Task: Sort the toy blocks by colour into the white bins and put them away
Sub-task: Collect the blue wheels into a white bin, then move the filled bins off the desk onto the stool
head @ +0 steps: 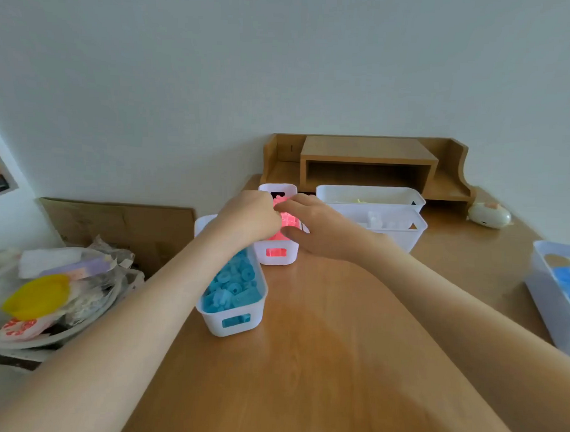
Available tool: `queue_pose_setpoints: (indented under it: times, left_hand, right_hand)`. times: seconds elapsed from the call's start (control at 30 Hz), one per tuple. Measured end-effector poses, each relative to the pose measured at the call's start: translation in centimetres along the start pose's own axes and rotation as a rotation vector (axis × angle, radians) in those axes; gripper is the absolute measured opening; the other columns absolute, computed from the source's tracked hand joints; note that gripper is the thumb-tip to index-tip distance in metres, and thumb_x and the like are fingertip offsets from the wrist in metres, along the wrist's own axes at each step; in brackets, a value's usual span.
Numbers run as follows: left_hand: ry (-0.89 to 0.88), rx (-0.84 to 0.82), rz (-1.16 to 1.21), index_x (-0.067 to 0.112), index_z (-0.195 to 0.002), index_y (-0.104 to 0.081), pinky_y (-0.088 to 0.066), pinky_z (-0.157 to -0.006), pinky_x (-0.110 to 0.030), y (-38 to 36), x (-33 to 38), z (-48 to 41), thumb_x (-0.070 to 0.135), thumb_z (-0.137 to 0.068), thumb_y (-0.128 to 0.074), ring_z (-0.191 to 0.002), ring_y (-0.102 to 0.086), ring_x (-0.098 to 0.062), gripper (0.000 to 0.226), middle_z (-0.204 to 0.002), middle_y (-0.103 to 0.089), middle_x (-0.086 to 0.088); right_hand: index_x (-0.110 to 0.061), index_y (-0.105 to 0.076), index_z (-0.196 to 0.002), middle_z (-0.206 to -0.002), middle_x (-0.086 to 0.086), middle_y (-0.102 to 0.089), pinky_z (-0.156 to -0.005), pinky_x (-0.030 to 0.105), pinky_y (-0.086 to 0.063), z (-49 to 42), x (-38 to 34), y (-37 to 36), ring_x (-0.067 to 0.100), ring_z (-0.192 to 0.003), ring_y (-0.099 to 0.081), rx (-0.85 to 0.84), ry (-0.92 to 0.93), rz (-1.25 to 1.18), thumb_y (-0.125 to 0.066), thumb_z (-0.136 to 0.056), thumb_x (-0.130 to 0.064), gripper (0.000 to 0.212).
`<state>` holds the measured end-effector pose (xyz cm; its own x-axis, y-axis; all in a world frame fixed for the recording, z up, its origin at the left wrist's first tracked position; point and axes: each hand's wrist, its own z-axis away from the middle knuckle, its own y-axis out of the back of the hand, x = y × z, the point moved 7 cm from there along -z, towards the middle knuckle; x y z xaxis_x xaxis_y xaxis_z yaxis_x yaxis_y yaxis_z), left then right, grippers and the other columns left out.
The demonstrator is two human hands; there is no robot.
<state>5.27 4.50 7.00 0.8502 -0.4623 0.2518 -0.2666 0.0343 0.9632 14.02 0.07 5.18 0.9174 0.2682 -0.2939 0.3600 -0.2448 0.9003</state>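
The wooden desk (336,365) lies nearest, and 2 bare arms cross it towards the pink bin (277,259), a narrow white bin heaped with pink blocks (290,221). The left hand (251,214) hangs over that bin's left rim, knuckles up. Its fingers are curled under and hidden, so it cannot be told whether they hold anything. The right hand (319,227) comes in from the bin's right, forefinger and thumb loosely spread on either side of the pink heap. Whether they grip a block cannot be told.

Just left of the pink bin and nearer the camera stands the blue bin (236,324), full of blue blocks (231,285), under the left forearm. To the right of the pink bin sit 2 wider white bins, the rear bin (369,191) and the front bin (403,235). Behind the pink bin a wooden shelf (368,151) stands against the wall. Far left of the pink bin, off the desk, is a waste basket (44,303).
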Motion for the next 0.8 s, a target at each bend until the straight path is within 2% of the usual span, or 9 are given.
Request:
queue_pose_setpoints:
  times: [0.07,0.17,0.3,0.43,0.5,0.6,0.8]
  left_hand:
    - [-0.060,0.083,-0.003,0.020,-0.118,-0.059,-0.041,-0.064,-0.028,0.1,2.6,-0.5,0.015,-0.089,-0.043,-0.087,-0.054,-0.022,0.033,-0.105,-0.062,-0.006]
    - [-0.147,0.113,0.012,0.008,-0.110,-0.056,-0.032,-0.054,-0.025,-0.9,7.9,-1.3,0.017,-0.095,-0.041,-0.080,-0.048,-0.020,0.023,-0.097,-0.057,-0.008]
    - [-0.295,0.082,0.048,0.009,-0.116,-0.054,-0.036,-0.065,-0.028,-2.6,15.1,-3.1,0.017,-0.096,-0.039,-0.084,-0.050,-0.020,0.027,-0.095,-0.055,-0.005]
    - [-0.369,0.040,0.055,0.009,-0.110,-0.056,-0.040,-0.066,-0.030,-4.5,20.3,-5.3,0.017,-0.097,-0.041,-0.088,-0.055,-0.022,0.022,-0.098,-0.058,-0.008]
    - [-0.387,0.016,0.043,0.009,-0.104,-0.058,-0.040,-0.066,-0.029,-5.3,22.2,-6.4,0.016,-0.096,-0.043,-0.088,-0.056,-0.024,0.019,-0.097,-0.059,-0.008]
    - [-0.420,-0.014,0.044,0.007,-0.098,-0.058,-0.039,-0.065,-0.029,-6.5,24.1,-7.9,0.017,-0.096,-0.043,-0.088,-0.057,-0.025,0.017,-0.092,-0.057,-0.008]
    - [-0.508,0.055,-0.026,0.007,-0.103,-0.052,-0.039,-0.063,-0.029,-9.3,26.5,-10.3,0.011,-0.096,-0.041,-0.082,-0.051,-0.021,0.014,-0.093,-0.053,-0.008]
  right_hand:
    - [-0.021,-0.044,-0.135,-0.133,0.001,-0.044,-0.089,0.017,-0.028,0.5,2.5,1.4,0.017,-0.122,-0.038,0.021,-0.078,0.023,-0.050,-0.096,-0.023,0.040]
    - [-0.016,-0.045,-0.132,-0.129,0.004,-0.045,-0.093,0.023,-0.033,1.9,7.0,4.0,0.019,-0.119,-0.042,0.089,-0.213,0.041,-0.050,-0.095,-0.021,0.038]
    - [-0.013,-0.043,-0.133,-0.128,0.005,-0.045,-0.090,0.024,-0.039,4.1,13.0,7.3,0.017,-0.111,-0.047,0.163,-0.452,0.069,-0.049,-0.095,-0.019,0.039]
    - [-0.004,-0.044,-0.125,-0.120,0.011,-0.048,-0.078,0.023,-0.036,5.8,18.4,8.9,0.019,-0.098,-0.047,0.120,-0.651,0.155,-0.045,-0.096,-0.014,0.031]
    - [-0.002,-0.044,-0.123,-0.120,0.015,-0.048,-0.077,0.027,-0.038,6.3,21.3,8.9,0.026,-0.103,-0.049,0.111,-0.758,0.177,-0.044,-0.094,-0.011,0.031]
    - [-0.002,-0.035,-0.132,-0.131,0.015,-0.040,-0.089,0.037,-0.041,7.3,25.2,8.5,0.031,-0.118,-0.044,0.079,-0.903,0.234,-0.044,-0.093,-0.013,0.042]
    - [-0.004,-0.024,-0.139,-0.143,0.016,-0.030,-0.101,0.045,-0.036,10.1,31.7,7.9,0.036,-0.136,-0.026,0.061,-1.151,0.417,-0.048,-0.090,-0.015,0.056]
